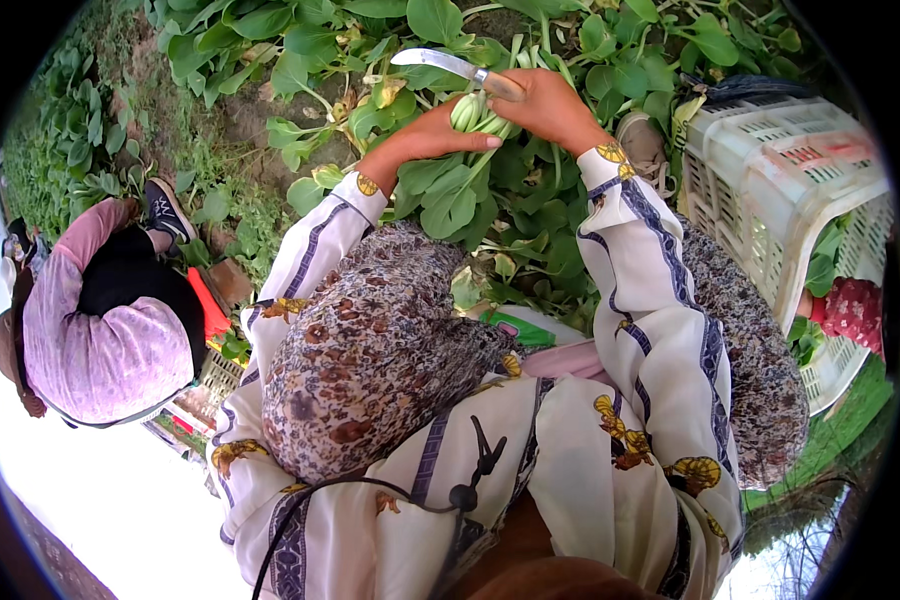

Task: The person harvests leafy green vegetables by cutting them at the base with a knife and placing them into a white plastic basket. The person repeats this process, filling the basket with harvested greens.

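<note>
A cut head of green leafy vegetable, its pale stalks [468,112] bunched together, is gripped in my left hand [442,135], with the leaves [444,191] hanging down towards my knees. My right hand [544,105] holds a curved knife by its wooden handle [504,86]. The knife's metal blade [431,58] points left, above the stalks. The right fingers are also close against the bunch; whether they touch it is partly hidden. More leafy plants [547,225] lie below and between my legs.
At the right stands a white plastic crate [750,165], with leaves inside and a person's red patterned sleeve [851,315] at its opening. A shoe [643,142] rests beside the crate. On the left a co-worker [112,337] crouches near another crate [221,375]. Rows of plants [300,45] grow ahead.
</note>
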`<state>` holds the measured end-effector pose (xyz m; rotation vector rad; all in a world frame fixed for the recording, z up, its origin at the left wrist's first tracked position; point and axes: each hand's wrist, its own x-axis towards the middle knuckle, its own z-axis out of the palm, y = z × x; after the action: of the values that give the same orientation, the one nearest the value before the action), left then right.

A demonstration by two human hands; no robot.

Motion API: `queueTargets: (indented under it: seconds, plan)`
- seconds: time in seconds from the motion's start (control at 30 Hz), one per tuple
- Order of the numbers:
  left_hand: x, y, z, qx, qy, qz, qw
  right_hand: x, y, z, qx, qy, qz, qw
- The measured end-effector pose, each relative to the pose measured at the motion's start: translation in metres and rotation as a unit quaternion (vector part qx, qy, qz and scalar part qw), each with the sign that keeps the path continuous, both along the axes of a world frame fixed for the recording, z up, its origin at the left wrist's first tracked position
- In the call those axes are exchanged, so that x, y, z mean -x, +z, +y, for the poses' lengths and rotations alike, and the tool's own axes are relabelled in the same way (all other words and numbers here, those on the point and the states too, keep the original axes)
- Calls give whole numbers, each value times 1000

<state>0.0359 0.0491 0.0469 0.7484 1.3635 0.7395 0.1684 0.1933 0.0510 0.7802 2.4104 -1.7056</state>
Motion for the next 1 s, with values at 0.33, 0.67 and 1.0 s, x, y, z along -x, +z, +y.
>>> queueTargets:
  seconds: [0.33, 0.67, 1.0]
  plan:
    - [-4, -6, -3, -13, 33, 16, 999, -5, -5, 4, -75, -10, 25, 997]
    - [2, -19, -17, 60, 294, -339, 892, -5, 15, -13, 171, -195, 132, 957]
    - [3, -28, -17, 51, 285, -317, 903, -3, 26, -28, 210, -242, 142, 937]
